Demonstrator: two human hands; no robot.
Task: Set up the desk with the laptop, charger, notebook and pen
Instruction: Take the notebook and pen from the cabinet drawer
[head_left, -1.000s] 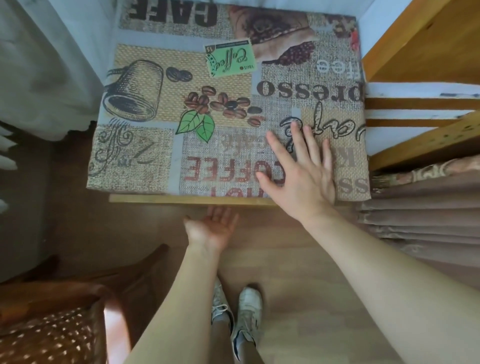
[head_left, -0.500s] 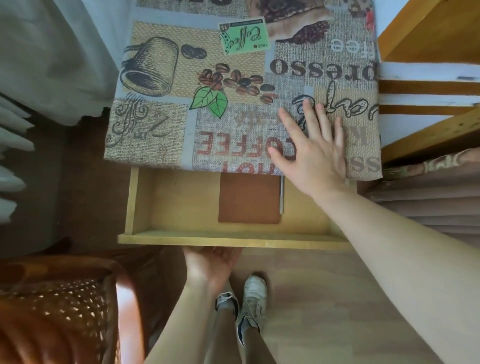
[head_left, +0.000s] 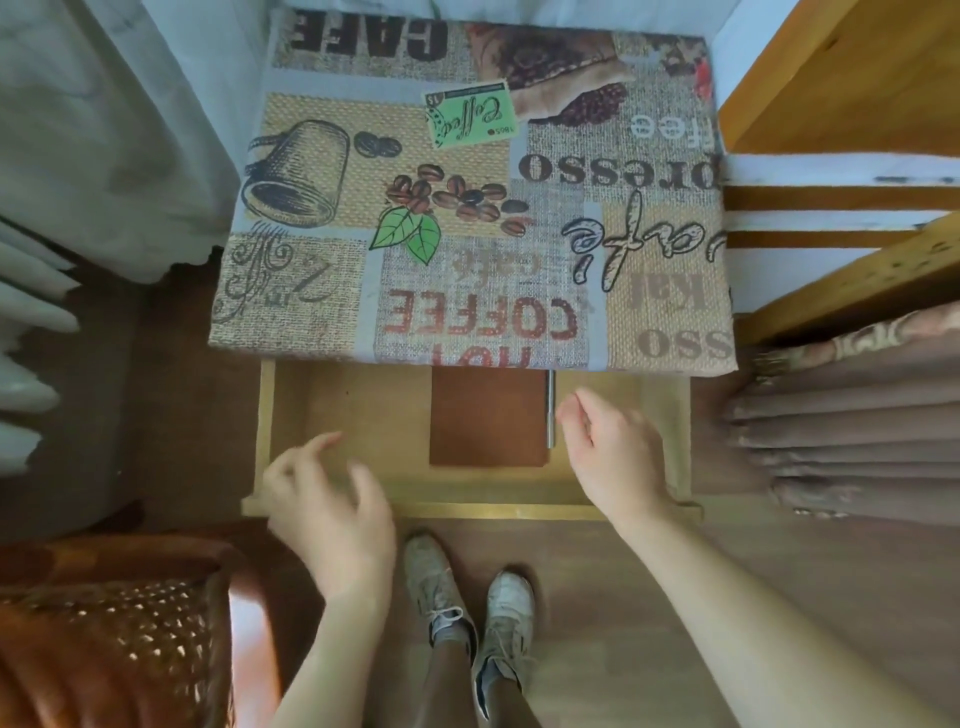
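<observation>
A small desk wears a coffee-print cloth (head_left: 467, 218), and its wooden drawer (head_left: 467, 512) is pulled out toward me. Inside the drawer lies a brown notebook (head_left: 488, 418), with a thin silver pen (head_left: 550, 410) along its right edge. My right hand (head_left: 613, 452) hovers over the drawer just right of the pen, fingers curled and empty. Over the drawer's front left corner is my left hand (head_left: 332, 499), fingers apart, holding nothing. No laptop or charger is in view.
A brown wicker chair (head_left: 119, 634) stands at the lower left. Wooden shelving (head_left: 841, 135) and folded brown fabric (head_left: 852, 436) flank the desk on the right. A white curtain (head_left: 114, 135) hangs at the left. My feet in white sneakers (head_left: 467, 603) stand below the drawer.
The drawer has been pulled out, showing notebook and pen. My right hand left the desktop and came down over the drawer. My left hand let go of the drawer front and rose above it.
</observation>
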